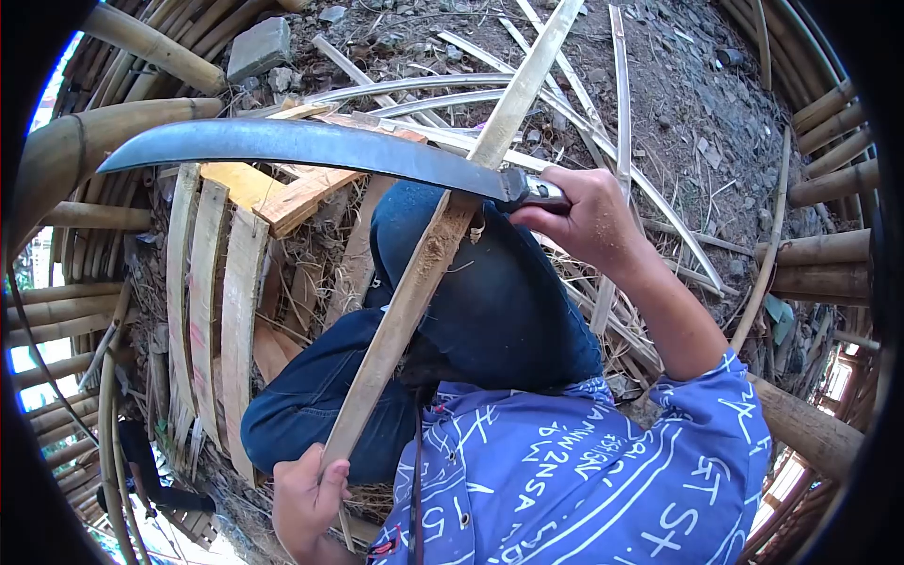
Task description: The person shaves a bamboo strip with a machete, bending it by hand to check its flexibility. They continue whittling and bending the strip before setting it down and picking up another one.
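A long curved blade [311, 143] stretches left from its handle, which my right hand [598, 212] grips with closed fingers. The blade's base lies across a long bamboo strip [381, 353], by a rough, darker patch on it. My left hand [309, 490] is wrapped round the strip's lower end. The strip slants up over my bent knee and past the blade to the top of the view. Where the blade crosses it, the strip is hidden.
Flat bamboo slats [240, 330] and an orange-brown wood block [306, 200] lie left of my legs. Thin split strips [617, 94] are scattered on the dirt ahead. A grey brick [259, 49] sits at upper left. Bamboo poles [819, 250] frame both sides.
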`<action>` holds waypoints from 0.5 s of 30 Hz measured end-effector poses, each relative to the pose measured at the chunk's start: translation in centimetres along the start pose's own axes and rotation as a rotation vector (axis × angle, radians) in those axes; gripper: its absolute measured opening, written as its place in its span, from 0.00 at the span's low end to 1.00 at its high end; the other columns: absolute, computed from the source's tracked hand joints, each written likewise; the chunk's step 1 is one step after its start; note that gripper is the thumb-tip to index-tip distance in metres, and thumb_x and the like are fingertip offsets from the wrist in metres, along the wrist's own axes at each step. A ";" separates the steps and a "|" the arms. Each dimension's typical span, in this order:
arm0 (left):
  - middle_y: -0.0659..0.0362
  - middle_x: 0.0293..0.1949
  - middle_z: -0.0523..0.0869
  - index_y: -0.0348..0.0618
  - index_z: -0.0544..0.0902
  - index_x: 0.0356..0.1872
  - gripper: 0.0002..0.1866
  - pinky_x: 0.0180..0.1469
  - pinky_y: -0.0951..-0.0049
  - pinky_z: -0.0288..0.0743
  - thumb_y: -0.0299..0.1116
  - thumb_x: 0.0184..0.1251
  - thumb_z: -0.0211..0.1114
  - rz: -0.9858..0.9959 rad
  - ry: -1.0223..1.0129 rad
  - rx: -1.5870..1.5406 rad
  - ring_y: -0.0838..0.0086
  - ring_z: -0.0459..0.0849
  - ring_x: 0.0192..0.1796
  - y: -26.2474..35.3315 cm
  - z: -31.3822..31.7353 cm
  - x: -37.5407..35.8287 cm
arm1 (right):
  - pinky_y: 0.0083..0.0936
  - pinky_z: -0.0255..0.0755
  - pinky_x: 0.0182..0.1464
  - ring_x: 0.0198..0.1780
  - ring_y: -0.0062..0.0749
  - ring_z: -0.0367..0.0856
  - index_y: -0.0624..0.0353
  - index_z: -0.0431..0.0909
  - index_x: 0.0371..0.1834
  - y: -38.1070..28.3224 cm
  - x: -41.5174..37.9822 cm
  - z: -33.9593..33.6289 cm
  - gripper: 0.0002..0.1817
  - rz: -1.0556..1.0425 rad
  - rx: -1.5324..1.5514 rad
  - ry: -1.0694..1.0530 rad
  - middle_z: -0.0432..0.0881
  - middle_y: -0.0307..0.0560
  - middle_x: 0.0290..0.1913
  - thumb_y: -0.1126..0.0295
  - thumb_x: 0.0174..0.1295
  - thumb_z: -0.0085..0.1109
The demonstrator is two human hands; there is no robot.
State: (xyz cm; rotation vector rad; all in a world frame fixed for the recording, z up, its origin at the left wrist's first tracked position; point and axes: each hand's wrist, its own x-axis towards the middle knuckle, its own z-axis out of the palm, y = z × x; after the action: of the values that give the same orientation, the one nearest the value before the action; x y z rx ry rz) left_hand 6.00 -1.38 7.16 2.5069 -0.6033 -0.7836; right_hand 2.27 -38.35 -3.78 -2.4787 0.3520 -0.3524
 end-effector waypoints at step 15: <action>0.62 0.15 0.70 0.37 0.78 0.30 0.12 0.23 0.74 0.62 0.36 0.70 0.57 -0.135 -0.176 -0.191 0.81 0.68 0.20 -4.6 -2.3 -2.4 | 0.18 0.52 0.18 0.17 0.14 0.63 0.55 0.70 0.13 8.3 -1.6 0.8 0.36 0.520 0.580 0.361 0.66 0.29 0.14 0.31 0.57 0.52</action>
State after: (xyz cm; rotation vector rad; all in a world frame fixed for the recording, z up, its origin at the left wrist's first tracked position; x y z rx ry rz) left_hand 6.85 4.23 7.52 2.3373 -0.3977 -1.0685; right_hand -0.39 -43.87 -9.64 -1.6783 0.8815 -0.5820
